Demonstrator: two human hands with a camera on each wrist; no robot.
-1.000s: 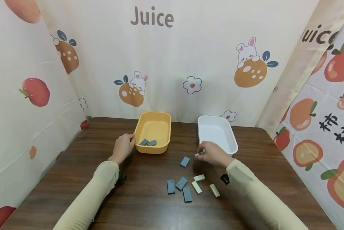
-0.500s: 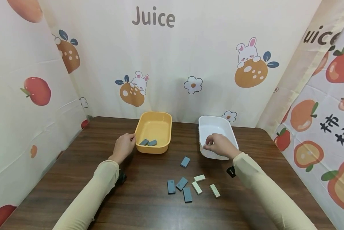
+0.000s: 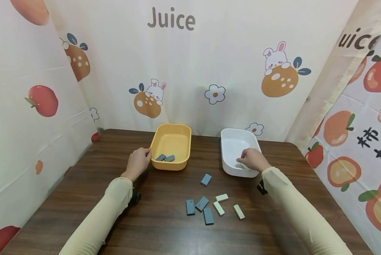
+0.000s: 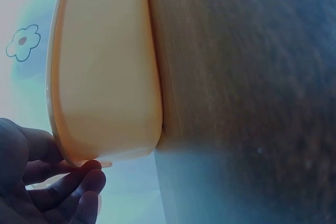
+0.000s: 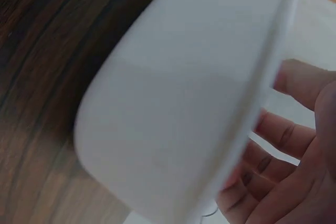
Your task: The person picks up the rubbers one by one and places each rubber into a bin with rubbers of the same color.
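Note:
My left hand (image 3: 138, 163) pinches the left rim of a yellow tub (image 3: 185, 141); the left wrist view shows the thumb and fingers at the edge of the yellow tub (image 4: 105, 66). Two grey-blue blocks (image 3: 169, 158) lie in its near end. Over the near right side of a white tub (image 3: 230, 141) is my right hand (image 3: 254, 159), fingertips inside, right at pale cream blocks (image 3: 240, 165). In the right wrist view the wall of the white tub (image 5: 168, 93) hides those fingertips, so I cannot tell whether they hold a block.
On the dark wooden table (image 3: 165, 226) lie several grey-blue blocks (image 3: 208, 216) and three cream blocks (image 3: 239, 212). One grey-blue block (image 3: 206, 179) sits apart, nearer the tubs. A printed curtain (image 3: 184, 71) stands behind the table.
My right hand has carried a cream block from in front of the white tub up over its rim, then lowered its fingers inside. My left hand stays at the yellow tub's rim.

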